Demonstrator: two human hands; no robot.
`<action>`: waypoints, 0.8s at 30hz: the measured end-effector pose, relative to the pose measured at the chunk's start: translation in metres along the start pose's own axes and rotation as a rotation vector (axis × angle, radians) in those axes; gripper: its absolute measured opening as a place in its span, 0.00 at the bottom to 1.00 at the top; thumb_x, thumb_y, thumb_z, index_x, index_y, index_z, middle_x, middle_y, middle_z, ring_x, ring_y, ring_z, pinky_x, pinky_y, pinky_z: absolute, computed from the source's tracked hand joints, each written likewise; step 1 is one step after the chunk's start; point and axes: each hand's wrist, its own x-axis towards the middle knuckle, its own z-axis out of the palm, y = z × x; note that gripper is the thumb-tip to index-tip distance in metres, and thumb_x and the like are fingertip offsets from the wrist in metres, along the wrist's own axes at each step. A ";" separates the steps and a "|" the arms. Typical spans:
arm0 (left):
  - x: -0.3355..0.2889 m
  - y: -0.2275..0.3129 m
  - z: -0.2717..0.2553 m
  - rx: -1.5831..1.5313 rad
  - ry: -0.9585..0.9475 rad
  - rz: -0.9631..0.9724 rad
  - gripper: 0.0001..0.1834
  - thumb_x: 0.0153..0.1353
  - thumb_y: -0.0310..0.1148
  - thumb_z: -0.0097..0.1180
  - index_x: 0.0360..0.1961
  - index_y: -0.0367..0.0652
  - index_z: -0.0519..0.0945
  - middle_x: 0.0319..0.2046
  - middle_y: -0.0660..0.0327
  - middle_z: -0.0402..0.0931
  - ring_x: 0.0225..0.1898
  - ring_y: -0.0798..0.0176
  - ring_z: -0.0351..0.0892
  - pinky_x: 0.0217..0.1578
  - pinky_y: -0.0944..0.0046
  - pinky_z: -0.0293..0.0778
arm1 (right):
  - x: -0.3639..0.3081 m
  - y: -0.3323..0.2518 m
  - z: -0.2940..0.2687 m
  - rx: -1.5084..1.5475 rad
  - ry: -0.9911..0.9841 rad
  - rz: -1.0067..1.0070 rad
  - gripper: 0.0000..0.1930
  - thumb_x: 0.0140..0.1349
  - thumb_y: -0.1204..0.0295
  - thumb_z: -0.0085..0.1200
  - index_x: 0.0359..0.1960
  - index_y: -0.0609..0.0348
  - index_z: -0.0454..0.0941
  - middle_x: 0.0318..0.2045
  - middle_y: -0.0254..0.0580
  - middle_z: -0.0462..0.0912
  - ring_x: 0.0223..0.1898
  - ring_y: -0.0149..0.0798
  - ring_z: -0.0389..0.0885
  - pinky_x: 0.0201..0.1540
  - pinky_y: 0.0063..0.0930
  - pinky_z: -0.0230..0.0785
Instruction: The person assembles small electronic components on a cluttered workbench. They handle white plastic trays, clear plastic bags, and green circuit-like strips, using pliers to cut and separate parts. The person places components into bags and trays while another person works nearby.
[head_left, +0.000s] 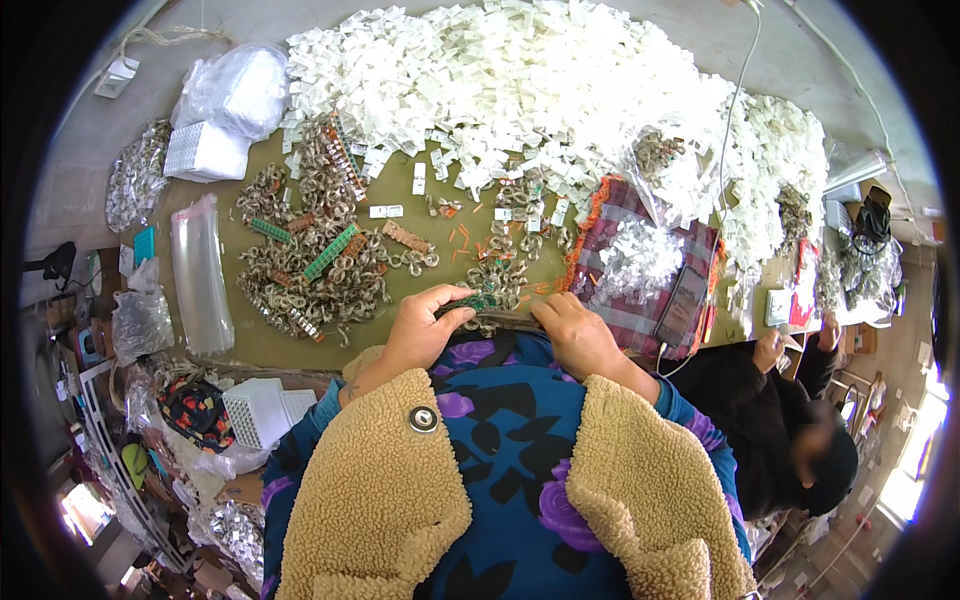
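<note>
At the near table edge, my left hand (pixel 422 328) is closed, thumb and fingers pinching a small dark-green piece (pixel 480 300). Just to its right, my right hand (pixel 580 335) has its fingers curled down at the edge; what they hold, if anything, is hidden. Directly beyond both hands lies a small cluster of metal ring-shaped parts (pixel 500 275). Small orange sticks (pixel 460 237) are scattered past it. On the left spreads a larger heap of metal ring-shaped parts (pixel 350 275), mixed with a green strip (pixel 330 252) and brown strips.
A huge pile of small white plastic pieces (pixel 500 75) covers the far side. To the right, a plaid cloth (pixel 610 235) bears clear bits and a phone (pixel 685 300). Flat clear bags (pixel 203 275) lie left. Another person (pixel 790 420) works at the right.
</note>
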 end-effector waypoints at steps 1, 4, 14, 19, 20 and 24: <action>0.000 0.000 0.000 -0.023 0.005 -0.003 0.14 0.58 0.23 0.63 0.46 0.34 0.82 0.39 0.59 0.85 0.39 0.69 0.81 0.43 0.68 0.75 | -0.002 0.000 0.000 0.025 0.057 0.006 0.19 0.56 0.82 0.49 0.51 0.62 0.73 0.46 0.47 0.75 0.49 0.51 0.75 0.49 0.40 0.76; -0.001 0.000 -0.001 -0.050 0.026 -0.108 0.14 0.58 0.23 0.63 0.46 0.34 0.82 0.39 0.59 0.85 0.39 0.70 0.81 0.43 0.68 0.75 | -0.004 0.000 0.002 0.080 0.150 0.028 0.20 0.56 0.83 0.48 0.52 0.62 0.72 0.46 0.48 0.75 0.49 0.52 0.75 0.49 0.41 0.75; -0.003 0.007 0.003 0.026 0.011 0.034 0.12 0.58 0.22 0.64 0.44 0.35 0.83 0.38 0.59 0.85 0.38 0.72 0.79 0.42 0.69 0.75 | -0.002 -0.001 0.006 0.029 0.067 0.065 0.20 0.54 0.84 0.48 0.51 0.62 0.72 0.45 0.49 0.76 0.51 0.51 0.76 0.48 0.43 0.75; 0.002 -0.004 -0.006 -0.224 -0.196 -0.053 0.11 0.58 0.23 0.64 0.44 0.34 0.84 0.37 0.62 0.85 0.37 0.73 0.78 0.41 0.70 0.74 | -0.003 0.015 0.004 0.302 -0.158 0.051 0.19 0.54 0.83 0.50 0.50 0.62 0.74 0.43 0.53 0.77 0.48 0.56 0.77 0.48 0.45 0.74; 0.003 -0.006 -0.008 -0.211 -0.184 -0.006 0.11 0.59 0.23 0.65 0.44 0.34 0.84 0.37 0.63 0.84 0.37 0.73 0.78 0.41 0.70 0.74 | -0.003 0.016 0.005 0.393 -0.221 0.091 0.19 0.54 0.83 0.50 0.50 0.62 0.74 0.43 0.54 0.77 0.48 0.57 0.77 0.48 0.45 0.74; 0.009 -0.009 -0.009 -0.219 -0.134 0.010 0.14 0.60 0.20 0.62 0.47 0.35 0.83 0.41 0.64 0.83 0.38 0.75 0.76 0.42 0.72 0.73 | -0.002 0.013 0.008 0.243 0.038 0.063 0.23 0.54 0.85 0.47 0.55 0.63 0.71 0.46 0.54 0.76 0.50 0.58 0.75 0.51 0.46 0.72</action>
